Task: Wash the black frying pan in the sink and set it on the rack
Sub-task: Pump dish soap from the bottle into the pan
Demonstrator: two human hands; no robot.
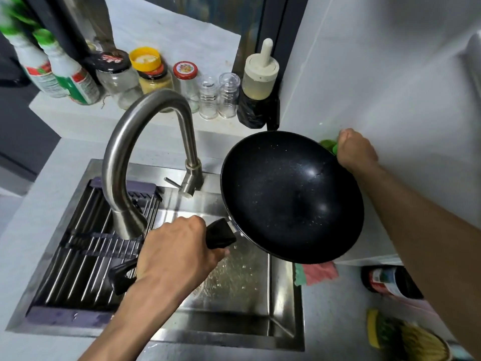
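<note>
We hold the black pan [291, 196] tipped up over the right side of the sink [234, 303]. Our left hand [174, 254] is wrapped tight round its handle [220, 233]. Our right hand [355, 149] is curled round something green [328, 146] at the far rim. We think scrubbing comes next, so we should keep the handle steady, keep the pan low over the sink, and rub all round. The rack [86, 246] waits on the left.
</note>
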